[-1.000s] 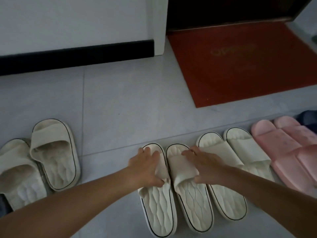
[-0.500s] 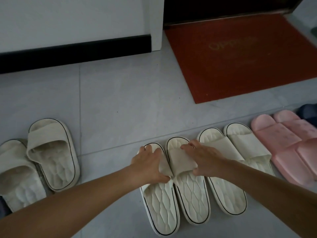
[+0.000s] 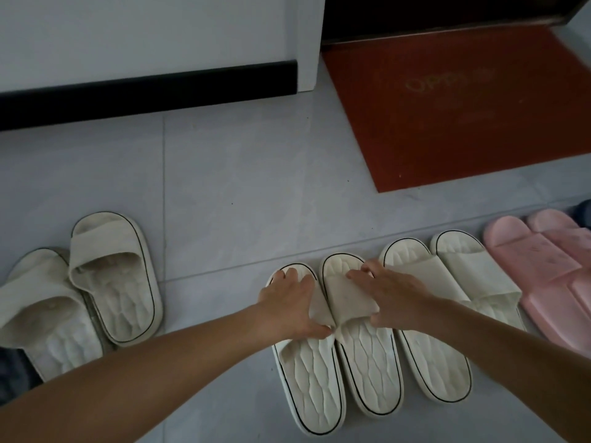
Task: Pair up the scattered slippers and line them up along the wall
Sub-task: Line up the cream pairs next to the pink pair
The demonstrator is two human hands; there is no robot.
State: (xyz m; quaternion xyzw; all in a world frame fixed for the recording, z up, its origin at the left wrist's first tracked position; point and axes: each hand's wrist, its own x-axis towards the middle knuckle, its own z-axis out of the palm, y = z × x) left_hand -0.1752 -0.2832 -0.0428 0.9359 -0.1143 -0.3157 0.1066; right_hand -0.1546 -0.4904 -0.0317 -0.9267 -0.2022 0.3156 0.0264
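Note:
Two cream slippers with a thin black rim line lie side by side on the floor in front of me. My left hand (image 3: 289,306) grips the strap of the left cream slipper (image 3: 311,385). My right hand (image 3: 391,297) grips the strap of the right cream slipper (image 3: 367,369). Right of them lies a second cream pair (image 3: 447,282), then a pink pair (image 3: 550,270). A third, dirtier cream pair (image 3: 96,282) lies apart at the left, one slipper overlapping the other.
A white wall with a black baseboard (image 3: 144,91) runs across the top left. A red doormat (image 3: 457,103) lies at the top right before a dark doorway. A dark slipper (image 3: 583,212) peeks in at the right edge. Grey floor tiles (image 3: 240,187) stretch between.
Both hands have pushed the middle cream pair a little forward and closer together, toes nearer the tile seam. The other slippers have stayed put.

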